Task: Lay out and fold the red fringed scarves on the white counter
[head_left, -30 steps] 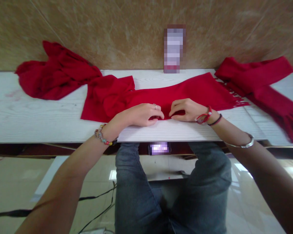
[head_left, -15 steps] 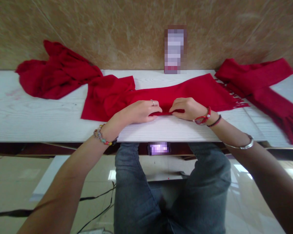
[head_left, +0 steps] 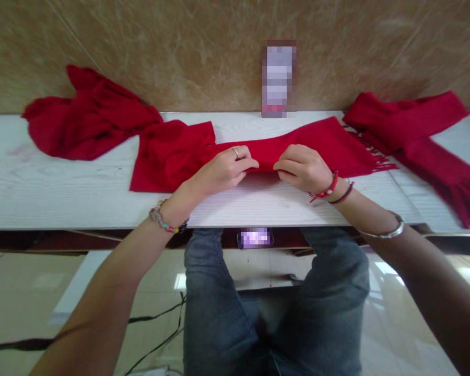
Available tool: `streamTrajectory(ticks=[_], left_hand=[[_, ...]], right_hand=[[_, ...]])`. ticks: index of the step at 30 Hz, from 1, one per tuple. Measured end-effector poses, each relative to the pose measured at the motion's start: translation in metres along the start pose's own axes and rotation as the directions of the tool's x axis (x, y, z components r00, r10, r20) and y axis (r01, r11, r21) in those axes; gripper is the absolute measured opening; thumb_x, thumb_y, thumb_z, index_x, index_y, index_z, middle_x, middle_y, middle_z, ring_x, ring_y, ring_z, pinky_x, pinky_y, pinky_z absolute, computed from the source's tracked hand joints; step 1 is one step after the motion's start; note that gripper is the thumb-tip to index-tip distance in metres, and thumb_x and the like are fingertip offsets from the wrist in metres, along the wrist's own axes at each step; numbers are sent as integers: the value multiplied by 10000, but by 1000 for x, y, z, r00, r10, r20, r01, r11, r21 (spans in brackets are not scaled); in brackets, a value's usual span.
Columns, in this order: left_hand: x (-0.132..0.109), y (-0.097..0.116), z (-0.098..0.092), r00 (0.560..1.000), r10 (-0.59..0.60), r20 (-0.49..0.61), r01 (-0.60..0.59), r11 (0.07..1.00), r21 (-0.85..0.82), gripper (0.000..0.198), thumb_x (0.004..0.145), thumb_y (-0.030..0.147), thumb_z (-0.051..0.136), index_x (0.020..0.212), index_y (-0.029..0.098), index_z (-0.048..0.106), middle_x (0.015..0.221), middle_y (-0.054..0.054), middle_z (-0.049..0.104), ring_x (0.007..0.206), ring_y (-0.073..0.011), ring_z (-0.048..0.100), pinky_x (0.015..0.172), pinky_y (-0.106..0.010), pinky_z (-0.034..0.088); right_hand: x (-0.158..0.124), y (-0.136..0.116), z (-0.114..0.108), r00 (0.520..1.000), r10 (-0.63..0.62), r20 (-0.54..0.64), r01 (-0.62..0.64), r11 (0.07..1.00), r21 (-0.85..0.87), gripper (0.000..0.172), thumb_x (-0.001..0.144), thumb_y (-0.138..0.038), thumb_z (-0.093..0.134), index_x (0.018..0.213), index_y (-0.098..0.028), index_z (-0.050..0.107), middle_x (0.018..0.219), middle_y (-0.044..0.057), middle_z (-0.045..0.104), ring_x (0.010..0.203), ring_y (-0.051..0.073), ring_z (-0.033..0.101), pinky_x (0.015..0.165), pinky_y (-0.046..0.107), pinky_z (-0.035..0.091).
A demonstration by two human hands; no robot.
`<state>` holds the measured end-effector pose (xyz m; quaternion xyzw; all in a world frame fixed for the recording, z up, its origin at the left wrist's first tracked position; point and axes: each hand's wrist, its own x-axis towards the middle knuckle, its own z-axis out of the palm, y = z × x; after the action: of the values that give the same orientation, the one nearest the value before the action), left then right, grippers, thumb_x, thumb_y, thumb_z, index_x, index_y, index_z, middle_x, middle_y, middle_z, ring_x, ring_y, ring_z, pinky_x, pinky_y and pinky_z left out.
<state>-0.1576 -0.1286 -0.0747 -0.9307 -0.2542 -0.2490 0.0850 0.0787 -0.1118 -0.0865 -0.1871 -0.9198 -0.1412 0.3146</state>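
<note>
A red fringed scarf lies stretched along the white table, its fringe toward the right and its left part bunched. My left hand, with a ring on one finger, pinches the scarf's near edge. A short way to the right, my right hand pinches the same edge. Between the two hands the edge is raised a little off the table. The fingertips of both hands are partly hidden by the cloth and the hands themselves.
A crumpled red cloth lies at the left against the brown wall. Another red fringed scarf lies folded at the right. A blurred box-like object stands at the back of the white table. A pixelated phone-like object sits below the front edge.
Both hands have moved slightly up and away from the table's front edge, lifting the scarf's near edge between them. The other cloths have stayed where they were.
</note>
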Motion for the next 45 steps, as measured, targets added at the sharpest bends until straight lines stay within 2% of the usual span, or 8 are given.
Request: streamTrajectory(ticks=[9,13,18,24,31,33,37,45], left_hand=[[-2,0,0,997,-47,67,52,996,-73,203,899,175,458,935,146,655,929,-57,613,841,-141,576,786,-278,472],[-1,0,-1,984,4,179,30,982,-189,184,846,109,496,927,134,659,906,-58,615,830,-136,572,762,-246,461],[3,2,-2,916,47,398,79,952,-294,275,780,51,507,964,182,663,918,-28,620,846,-128,577,788,-234,448],[3,8,-7,899,69,433,66,955,-290,229,796,178,557,1004,175,653,1044,-60,611,987,-171,558,907,-284,412],[3,9,-10,894,87,440,49,956,-288,254,871,318,506,1029,170,639,1096,-54,641,990,-164,579,902,-267,408],[2,10,-11,891,81,447,38,967,-253,275,880,330,496,1054,174,640,1120,-50,643,994,-164,586,895,-264,409],[1,11,-10,898,72,433,19,979,-203,311,890,350,471,1067,171,653,1132,-48,653,997,-172,599,875,-268,424],[1,10,-2,914,117,389,-20,970,-244,297,877,301,498,1103,190,656,1202,-49,634,1051,-166,588,930,-278,409]], right_hand=[[0,-1,-1,992,107,60,-113,987,112,210,826,-146,446,791,-195,647,792,53,613,746,164,555,649,295,450],[2,-1,-3,976,51,212,-112,952,285,173,766,-113,471,754,-177,631,752,40,619,695,142,554,640,267,450],[3,2,-5,920,-21,391,-163,887,433,181,722,-93,477,761,-160,640,746,33,629,653,117,553,637,240,450],[4,3,-9,886,-25,463,-231,841,489,169,786,-177,502,789,-170,671,815,42,655,717,127,588,698,253,467],[1,13,-3,921,161,355,-285,900,331,232,843,-248,481,832,-172,700,839,69,681,777,167,603,742,299,477],[2,13,-1,922,142,360,-269,903,334,251,848,-244,469,886,-174,707,897,74,686,833,173,609,781,306,480],[9,10,3,883,69,465,-235,921,309,267,837,-224,471,941,-179,713,943,73,681,837,168,614,781,303,488],[31,17,17,794,262,548,-326,945,20,344,831,-147,444,1070,-79,682,1030,155,647,943,231,599,841,353,468]])
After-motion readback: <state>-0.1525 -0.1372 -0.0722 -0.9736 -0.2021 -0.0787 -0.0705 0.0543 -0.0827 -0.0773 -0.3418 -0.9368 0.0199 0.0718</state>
